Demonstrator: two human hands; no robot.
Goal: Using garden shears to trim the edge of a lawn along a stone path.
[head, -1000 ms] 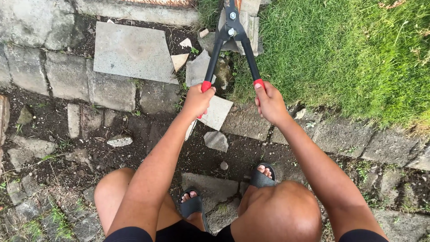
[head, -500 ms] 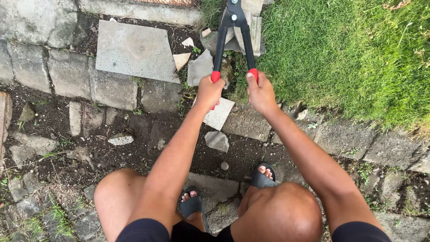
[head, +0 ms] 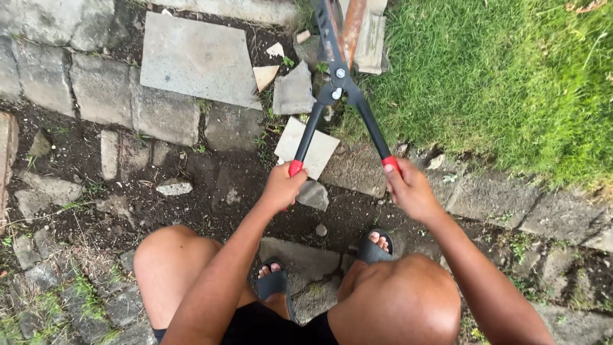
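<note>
head view: both hands on the hedge shears at the lawn edge

head camera looks straight down on a squatting person. the left hand [head: 281, 187] is curled tight round the red grip of the left handle of the hedge shears [head: 338, 83], and the right hand [head: 410, 190] is wrapped the same way round the red grip of the right handle. the two black handle bars spread wide apart from the hands and meet at the bolted pivot, which sits above a pale broken tile [head: 306, 148]. the blades run up from the pivot toward the top edge of the frame, lying over the line where the grass [head: 485, 76] meets the stone; their tips are cut off by the frame, so how far they gape cannot be told.

left of the shears lies a large flat grey slab [head: 195, 59] with small broken chips beside it, on dark soil among rough paving stones [head: 96, 96]. a grey stone shard [head: 313, 195] lies just beside the left hand. below the hands, two feet in black sandals [head: 373, 250] stand on the stones between the bare knees.
</note>
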